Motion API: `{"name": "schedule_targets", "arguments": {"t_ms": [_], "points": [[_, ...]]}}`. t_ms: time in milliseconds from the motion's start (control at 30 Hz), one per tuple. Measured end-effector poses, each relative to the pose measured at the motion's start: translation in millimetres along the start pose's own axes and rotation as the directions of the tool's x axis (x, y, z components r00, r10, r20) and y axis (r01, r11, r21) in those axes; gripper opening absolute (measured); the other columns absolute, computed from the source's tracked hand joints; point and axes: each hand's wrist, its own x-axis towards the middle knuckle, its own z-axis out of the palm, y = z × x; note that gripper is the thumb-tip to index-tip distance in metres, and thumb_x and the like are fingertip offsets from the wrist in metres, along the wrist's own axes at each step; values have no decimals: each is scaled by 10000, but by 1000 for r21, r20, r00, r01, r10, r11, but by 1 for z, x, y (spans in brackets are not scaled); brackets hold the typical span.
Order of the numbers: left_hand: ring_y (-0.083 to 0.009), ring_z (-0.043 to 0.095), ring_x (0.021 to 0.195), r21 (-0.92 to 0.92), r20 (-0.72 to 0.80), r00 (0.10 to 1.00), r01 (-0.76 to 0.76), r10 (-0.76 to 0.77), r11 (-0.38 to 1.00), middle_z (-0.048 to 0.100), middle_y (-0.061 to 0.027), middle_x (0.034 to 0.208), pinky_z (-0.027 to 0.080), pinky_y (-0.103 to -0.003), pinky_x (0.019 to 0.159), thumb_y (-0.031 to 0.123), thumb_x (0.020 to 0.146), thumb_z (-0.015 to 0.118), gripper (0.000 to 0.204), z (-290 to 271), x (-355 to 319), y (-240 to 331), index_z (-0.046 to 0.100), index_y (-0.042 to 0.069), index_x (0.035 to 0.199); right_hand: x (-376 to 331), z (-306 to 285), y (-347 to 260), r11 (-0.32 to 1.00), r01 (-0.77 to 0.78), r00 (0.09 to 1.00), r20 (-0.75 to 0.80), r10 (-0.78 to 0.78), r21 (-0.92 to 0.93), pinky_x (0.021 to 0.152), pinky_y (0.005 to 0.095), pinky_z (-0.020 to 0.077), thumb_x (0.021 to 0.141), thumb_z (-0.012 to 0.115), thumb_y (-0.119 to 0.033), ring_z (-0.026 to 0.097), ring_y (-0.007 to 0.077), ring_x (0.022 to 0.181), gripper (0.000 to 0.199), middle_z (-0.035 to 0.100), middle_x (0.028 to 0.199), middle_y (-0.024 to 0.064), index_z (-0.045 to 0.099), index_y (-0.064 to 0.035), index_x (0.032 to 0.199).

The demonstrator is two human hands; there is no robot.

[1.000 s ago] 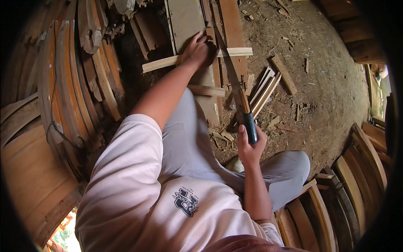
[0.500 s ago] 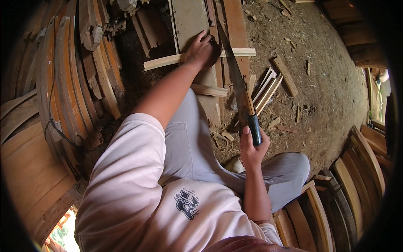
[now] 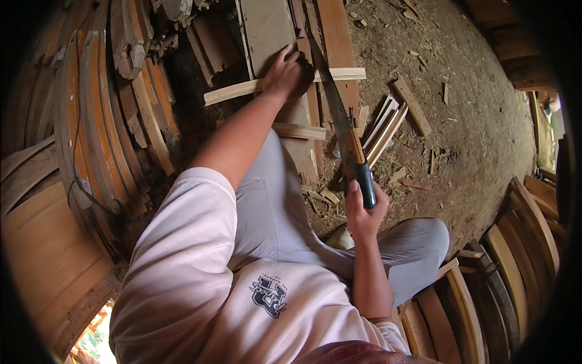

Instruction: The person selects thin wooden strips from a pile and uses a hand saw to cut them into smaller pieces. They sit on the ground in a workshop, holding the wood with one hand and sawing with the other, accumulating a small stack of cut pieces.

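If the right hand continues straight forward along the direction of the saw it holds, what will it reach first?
The right hand points along the saw toward the pale wooden strip that the left hand presses down. It would probably reach that strip first, right beside the left hand's fingers, though depth is unclear.

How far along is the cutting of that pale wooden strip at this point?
Done: several cut strips lie stacked on the dirt. In hand: the left hand pins the wooden strip across a board; the right hand holds the saw at it. Left: the strip is unsevered.
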Motion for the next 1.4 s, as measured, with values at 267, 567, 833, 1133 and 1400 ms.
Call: {"name": "schedule_targets", "arguments": {"t_ms": [267, 567, 833, 1133, 1400], "points": [[-242, 541, 1374, 71, 36, 999, -7, 4, 997, 745, -76, 1197, 214, -446, 1265, 224, 908, 599, 245, 6, -1, -4, 779, 164, 1063, -3, -3, -7, 999, -38, 999, 29, 38, 24, 501, 280, 349, 946, 735, -234, 441, 64, 538, 280, 510, 585, -16, 704, 38, 885], [-253, 500, 1423, 23, 141, 989, 35, -38, 999, 685, -100, 1350, 214, -414, 1278, 213, 879, 629, 348, -13, 3, 2, 744, 110, 1191, -6, -5, -26, 973, -138, 989, 83, 125, 185, 505, 266, 369, 932, 747, -165, 463, 57, 545, 206, 515, 594, -24, 698, 24, 867], [-262, 562, 1351, 116, -53, 998, -18, 24, 993, 754, -117, 1164, 194, -431, 1291, 182, 816, 662, 217, 10, 4, -13, 800, 92, 958, 2, -7, -42, 977, 67, 991, 126, -42, -202, 514, 270, 420, 940, 756, -162, 520, 72, 523, 222, 559, 566, 11, 685, 3, 809], [-266, 510, 1387, 41, 200, 980, 2, -10, 999, 699, -114, 1277, 207, -422, 1291, 140, 878, 606, 287, -35, 8, 11, 757, 97, 1119, 36, 17, -31, 984, 99, 993, 73, -89, -148, 484, 301, 374, 939, 746, -163, 454, 81, 496, 209, 519, 557, 4, 693, 19, 850], [-265, 522, 1367, 160, 177, 984, -15, -14, 987, 706, -104, 1247, 203, -427, 1291, 155, 883, 610, 269, 3, 1, -3, 759, 119, 1104, -5, -19, -44, 989, 27, 999, 27, -23, -146, 499, 263, 415, 936, 754, -171, 557, 66, 532, 217, 589, 587, 5, 703, 20, 847]]}}
